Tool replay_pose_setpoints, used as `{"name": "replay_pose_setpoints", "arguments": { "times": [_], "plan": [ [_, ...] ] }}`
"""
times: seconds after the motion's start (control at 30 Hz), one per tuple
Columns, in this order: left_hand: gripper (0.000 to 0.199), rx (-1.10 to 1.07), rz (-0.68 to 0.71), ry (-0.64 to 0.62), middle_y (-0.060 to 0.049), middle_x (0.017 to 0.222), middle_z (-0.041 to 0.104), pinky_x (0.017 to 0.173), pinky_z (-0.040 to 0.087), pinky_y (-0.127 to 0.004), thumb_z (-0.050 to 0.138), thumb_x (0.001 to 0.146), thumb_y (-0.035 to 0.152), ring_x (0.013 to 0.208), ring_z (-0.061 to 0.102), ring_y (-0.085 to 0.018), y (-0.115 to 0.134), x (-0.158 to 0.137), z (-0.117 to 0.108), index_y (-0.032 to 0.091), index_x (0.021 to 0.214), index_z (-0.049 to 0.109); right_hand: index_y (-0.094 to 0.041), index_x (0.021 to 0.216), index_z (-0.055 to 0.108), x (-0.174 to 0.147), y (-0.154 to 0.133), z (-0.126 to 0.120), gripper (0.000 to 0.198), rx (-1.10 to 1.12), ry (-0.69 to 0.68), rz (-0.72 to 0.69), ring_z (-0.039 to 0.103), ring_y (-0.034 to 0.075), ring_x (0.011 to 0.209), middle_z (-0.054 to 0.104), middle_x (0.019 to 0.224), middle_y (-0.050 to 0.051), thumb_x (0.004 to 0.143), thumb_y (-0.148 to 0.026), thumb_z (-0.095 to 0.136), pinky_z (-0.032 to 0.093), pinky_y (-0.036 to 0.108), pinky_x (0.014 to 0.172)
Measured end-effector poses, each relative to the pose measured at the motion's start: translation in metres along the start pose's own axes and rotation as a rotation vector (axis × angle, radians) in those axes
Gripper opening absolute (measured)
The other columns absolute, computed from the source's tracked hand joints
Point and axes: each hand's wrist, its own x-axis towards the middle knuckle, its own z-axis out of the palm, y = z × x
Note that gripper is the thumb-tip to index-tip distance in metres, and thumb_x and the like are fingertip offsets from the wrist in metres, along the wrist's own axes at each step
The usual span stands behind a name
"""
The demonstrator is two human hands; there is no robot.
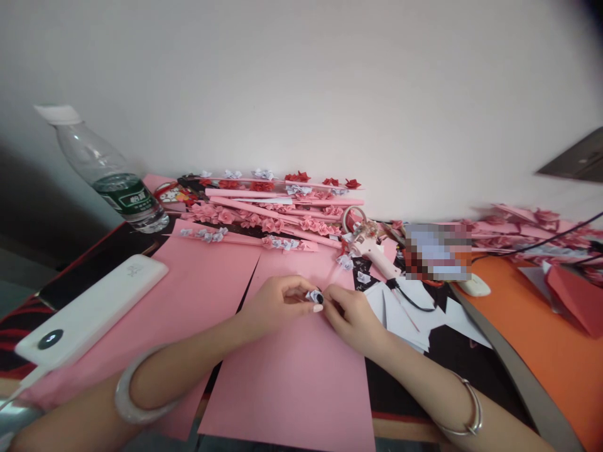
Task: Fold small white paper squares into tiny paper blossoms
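Between the thumb and fingers of my left hand [276,304] is a small folded white paper flower [311,295] with a dark spot on its right side. Against that side my right hand [351,314] is closed in a pinch, its fingertips beside the flower. What the right fingers grip, if anything, is hidden. Both hands are above a sheet of pink paper [292,376] lying on the dark tabletop. Just beyond my right hand lie loose white paper flowers [362,277] and a pale glue gun [377,254] with a black cord.
Pink paper stems with flowers [264,220] lie along the wall. A water bottle [127,194] and white power bank [94,307] stand to the left. White paper pieces [400,314], a tape roll [353,220], a white mouse [475,285] and red paper [572,298] are rightward.
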Motion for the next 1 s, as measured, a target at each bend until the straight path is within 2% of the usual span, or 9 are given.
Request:
{"name": "replay_pose_setpoints", "arguments": {
  "times": [0.13, 0.23, 0.33, 0.43, 0.77, 1.0],
  "plan": [
    [0.017, -0.018, -0.014, 0.043, -0.005, 0.084, 0.067, 0.077, 0.047, -0.029, 0.068, 0.069, 0.021, 0.082, 0.061, -0.017, 0.000, 0.001, -0.001, 0.013, 0.084, 0.064, -0.019, 0.068, 0.041, -0.001, 0.001, 0.000, 0.017, 0.011, -0.007, -0.029, 0.039, 0.008, 0.051, 0.041, 0.058, -0.005, 0.084, -0.011, 0.041, 0.030, 0.021, 0.051],
    [0.014, -0.058, -0.006, 0.052, -0.005, 0.079, 0.067, 0.074, 0.047, -0.029, 0.065, 0.071, 0.020, 0.076, 0.061, -0.015, 0.004, 0.002, -0.003, 0.013, 0.083, 0.064, -0.018, 0.081, 0.047, -0.002, 0.000, -0.002, 0.009, 0.018, 0.028, -0.017, 0.041, 0.009, 0.052, 0.045, 0.062, -0.004, 0.083, -0.011, 0.043, 0.032, 0.021, 0.051],
    [0.013, -0.103, -0.011, 0.032, -0.004, 0.074, 0.066, 0.070, 0.048, -0.028, 0.064, 0.073, 0.021, 0.070, 0.060, -0.014, 0.006, 0.002, -0.003, 0.012, 0.081, 0.064, -0.019, 0.096, 0.048, -0.003, -0.002, -0.003, 0.018, 0.033, 0.071, -0.035, 0.042, 0.009, 0.054, 0.045, 0.066, -0.003, 0.080, -0.012, 0.046, 0.034, 0.020, 0.051],
    [0.016, -0.140, -0.063, 0.019, -0.004, 0.074, 0.065, 0.069, 0.048, -0.027, 0.067, 0.070, 0.023, 0.070, 0.060, -0.014, 0.003, 0.003, -0.004, 0.012, 0.081, 0.064, -0.020, 0.102, 0.047, -0.004, -0.002, -0.003, 0.026, 0.050, 0.047, -0.095, 0.043, 0.010, 0.056, 0.045, 0.070, -0.002, 0.079, -0.010, 0.046, 0.035, 0.020, 0.051],
    [0.017, -0.078, -0.030, -0.016, -0.004, 0.081, 0.066, 0.073, 0.046, -0.028, 0.068, 0.068, 0.025, 0.077, 0.061, -0.016, -0.007, 0.005, -0.005, 0.013, 0.079, 0.065, -0.020, 0.098, 0.051, -0.002, -0.001, 0.001, 0.025, 0.030, 0.003, -0.134, 0.044, 0.011, 0.058, 0.045, 0.069, -0.001, 0.077, -0.008, 0.047, 0.037, 0.021, 0.053],
    [0.021, -0.098, -0.035, -0.068, -0.005, 0.085, 0.067, 0.073, 0.047, -0.027, 0.062, 0.075, 0.030, 0.076, 0.061, -0.015, -0.001, 0.004, -0.004, 0.014, 0.088, 0.066, -0.020, 0.094, 0.052, -0.001, 0.001, -0.001, 0.020, 0.006, 0.044, -0.141, 0.043, 0.010, 0.056, 0.042, 0.065, -0.003, 0.078, -0.009, 0.048, 0.037, 0.021, 0.054]
  ]
}}
